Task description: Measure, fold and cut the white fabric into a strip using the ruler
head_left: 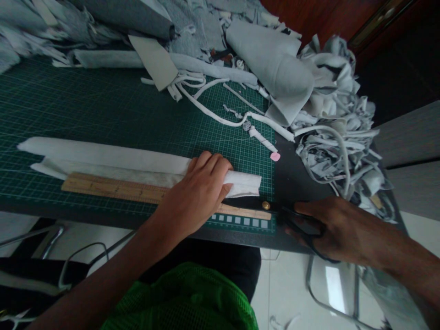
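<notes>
A long folded piece of white fabric (103, 153) lies across the green cutting mat. My left hand (206, 181) is closed over the fabric near its right end, fingers bent together and thumb on the near side. In my right hand (338, 229) are black scissors (275, 207) with a brass-coloured pivot, pointing left. Their blades lie along the near edge of the fabric, and the tips are hidden by my left hand. A wooden ruler (113, 187) runs along the near side of the fabric, partly beneath my left hand and the scissors.
The green cutting mat (113, 110) covers most of the dark table (292, 169). Grey fabric (199, 27) is heaped at the back, with a tangled pile of scraps (330, 165) at right. Loose white strips (213, 114) and a pink piece (275, 156) lie between.
</notes>
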Tool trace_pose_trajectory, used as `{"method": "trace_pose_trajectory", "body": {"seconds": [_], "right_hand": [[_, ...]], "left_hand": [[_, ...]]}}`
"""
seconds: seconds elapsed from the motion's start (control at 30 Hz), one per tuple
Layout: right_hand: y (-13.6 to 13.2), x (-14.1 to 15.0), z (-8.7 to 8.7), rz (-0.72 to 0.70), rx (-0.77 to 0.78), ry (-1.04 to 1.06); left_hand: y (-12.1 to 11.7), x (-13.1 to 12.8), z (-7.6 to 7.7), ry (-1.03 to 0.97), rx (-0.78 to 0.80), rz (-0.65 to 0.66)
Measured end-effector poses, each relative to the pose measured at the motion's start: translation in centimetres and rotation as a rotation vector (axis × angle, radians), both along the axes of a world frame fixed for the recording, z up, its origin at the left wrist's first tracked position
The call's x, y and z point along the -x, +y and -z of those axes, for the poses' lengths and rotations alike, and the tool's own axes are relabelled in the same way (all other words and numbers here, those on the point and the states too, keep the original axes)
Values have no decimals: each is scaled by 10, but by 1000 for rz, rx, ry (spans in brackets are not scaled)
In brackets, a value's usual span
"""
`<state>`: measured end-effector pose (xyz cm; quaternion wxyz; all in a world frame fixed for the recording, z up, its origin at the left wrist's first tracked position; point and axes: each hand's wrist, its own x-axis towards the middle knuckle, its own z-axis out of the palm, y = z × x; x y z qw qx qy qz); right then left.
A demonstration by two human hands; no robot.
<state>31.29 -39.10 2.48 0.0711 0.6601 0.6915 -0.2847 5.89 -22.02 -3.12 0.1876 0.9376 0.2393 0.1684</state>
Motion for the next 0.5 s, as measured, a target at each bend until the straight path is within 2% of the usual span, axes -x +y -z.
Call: {"method": "trace_pose_trajectory", "body": {"seconds": [0.2,0.5], "right_hand": [[4,5,-5,22,23,-20],[-2,2,-2,11,13,-35]], "left_hand": [[0,1,1,-22,-23,-4],[-1,1,1,-55,8,-6]]}}
